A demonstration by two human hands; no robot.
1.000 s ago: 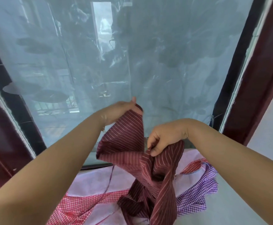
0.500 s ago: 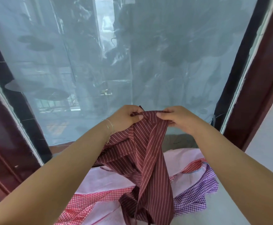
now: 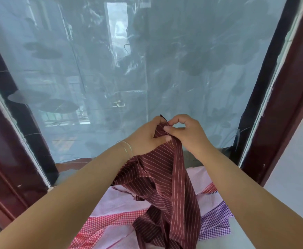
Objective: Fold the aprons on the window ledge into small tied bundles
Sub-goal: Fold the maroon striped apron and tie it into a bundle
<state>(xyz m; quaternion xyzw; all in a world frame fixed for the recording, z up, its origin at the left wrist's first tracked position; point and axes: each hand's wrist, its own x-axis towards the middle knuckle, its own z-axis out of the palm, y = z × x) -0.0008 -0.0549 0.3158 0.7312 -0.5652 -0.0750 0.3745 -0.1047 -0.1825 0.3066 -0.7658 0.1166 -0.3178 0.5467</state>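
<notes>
While the left hand (image 3: 145,137) and right hand (image 3: 188,133) meet, both pinching its top edge, the maroon striped apron (image 3: 167,191) hangs below them. Its lower folds rest on pink checked aprons (image 3: 122,212) covering the window ledge (image 3: 237,236).

A wide window pane (image 3: 183,60) fills most of the view, covered with a translucent plastic sheet (image 3: 93,51) that is creased and catches the light. Through it, blurred, show dark leaf shapes (image 3: 197,63), a railing (image 3: 64,116) and a pale building. Black strips (image 3: 265,76) run along both sides of the glass. Outside them stands the dark red frame (image 3: 291,97), with a white wall (image 3: 298,159) to its right.
</notes>
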